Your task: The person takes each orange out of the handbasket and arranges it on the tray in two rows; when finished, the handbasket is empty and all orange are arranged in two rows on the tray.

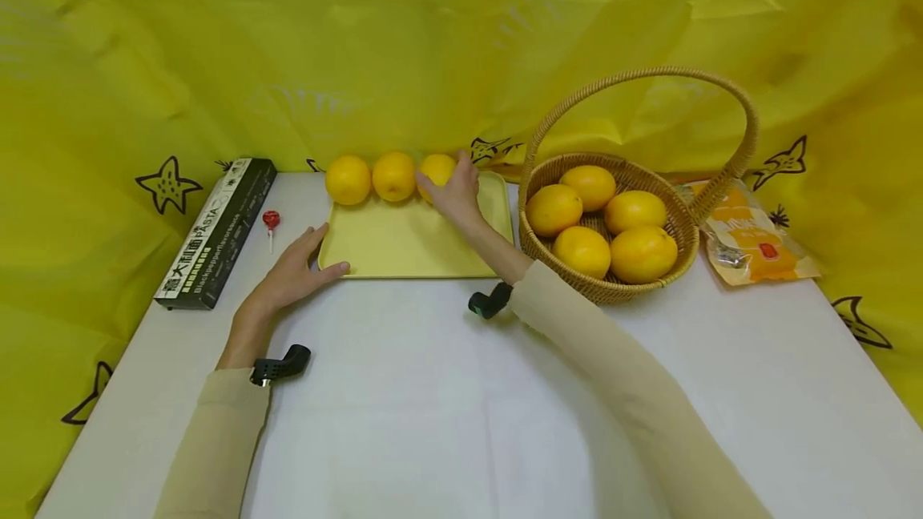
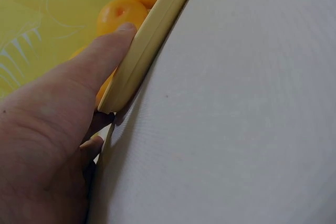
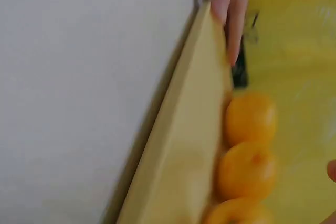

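Three oranges stand in a row along the back of a pale yellow tray (image 1: 404,251): a left orange (image 1: 348,180), a middle orange (image 1: 393,177) and a right orange (image 1: 436,169). My right hand (image 1: 459,192) is over the right orange and partly hides it. In the right wrist view, a fingertip (image 3: 332,170) at the edge shows apart from the oranges. My left hand (image 1: 294,269) holds the tray's front left corner, with the thumb (image 2: 107,51) over the rim and the other fingers at the outer side, partly hidden.
Right of the tray, a wicker basket (image 1: 688,255) with a tall handle holds several yellow-orange fruits (image 1: 643,253). An orange snack bag (image 1: 753,235) lies behind it. At the left are a black pasta box (image 1: 223,227) and a red lollipop (image 1: 271,220). Yellow cloth (image 1: 433,38) hangs behind.
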Demonstrator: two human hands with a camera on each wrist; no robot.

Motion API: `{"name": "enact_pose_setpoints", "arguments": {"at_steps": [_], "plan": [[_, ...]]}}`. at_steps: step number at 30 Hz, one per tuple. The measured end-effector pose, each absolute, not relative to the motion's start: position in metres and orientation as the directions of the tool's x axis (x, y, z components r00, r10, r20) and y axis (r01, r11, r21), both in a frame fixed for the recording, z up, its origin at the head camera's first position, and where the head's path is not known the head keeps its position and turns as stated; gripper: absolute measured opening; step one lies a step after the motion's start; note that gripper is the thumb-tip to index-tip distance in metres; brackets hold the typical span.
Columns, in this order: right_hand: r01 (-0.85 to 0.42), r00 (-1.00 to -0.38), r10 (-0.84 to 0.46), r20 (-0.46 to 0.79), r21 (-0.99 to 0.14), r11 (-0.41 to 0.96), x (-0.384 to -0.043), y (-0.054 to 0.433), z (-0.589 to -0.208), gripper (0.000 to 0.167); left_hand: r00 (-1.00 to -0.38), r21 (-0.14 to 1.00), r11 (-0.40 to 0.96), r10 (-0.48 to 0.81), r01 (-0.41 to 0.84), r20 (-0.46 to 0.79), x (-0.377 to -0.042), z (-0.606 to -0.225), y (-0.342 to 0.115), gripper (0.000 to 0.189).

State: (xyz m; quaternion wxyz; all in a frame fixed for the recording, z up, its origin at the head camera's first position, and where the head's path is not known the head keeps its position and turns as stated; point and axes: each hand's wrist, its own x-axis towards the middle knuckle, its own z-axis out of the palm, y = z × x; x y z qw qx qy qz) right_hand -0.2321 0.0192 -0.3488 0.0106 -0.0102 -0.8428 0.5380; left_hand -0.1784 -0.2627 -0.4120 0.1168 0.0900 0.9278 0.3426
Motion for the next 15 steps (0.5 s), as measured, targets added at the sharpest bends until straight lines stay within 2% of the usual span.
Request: {"name": "enact_pose_setpoints", "arguments": {"at_steps": [2, 4, 7, 11, 15], "plan": [[-0.127, -0.989, -0.121, 0.08, -0.882, 0.454, -0.204, 0.026, -0.335, 0.078, -0.956, 0.655, 0.75, 0.249, 0.088, -0.157, -0.178, -0.412, -0.264, 0.097], [-0.261, -0.949, -0.284, 0.139, -0.852, 0.454, -0.17, 0.039, -0.324, 0.071, -0.955, 0.658, 0.747, 0.254, 0.092, -0.155, -0.177, -0.412, -0.265, 0.097], [-0.372, -0.879, -0.447, 0.166, -0.824, 0.428, -0.117, 0.07, -0.312, 0.063, -0.956, 0.668, 0.738, 0.257, 0.098, -0.144, -0.177, -0.412, -0.265, 0.097], [-0.414, -0.868, -0.471, 0.16, -0.757, 0.506, -0.064, 0.119, -0.309, 0.061, -0.955, 0.678, 0.729, 0.26, 0.096, -0.144, -0.177, -0.411, -0.264, 0.097], [-0.415, -0.892, -0.414, 0.181, -0.689, 0.594, -0.043, 0.158, -0.313, 0.059, -0.955, 0.679, 0.729, 0.257, 0.089, -0.15, -0.176, -0.409, -0.263, 0.096]]}}
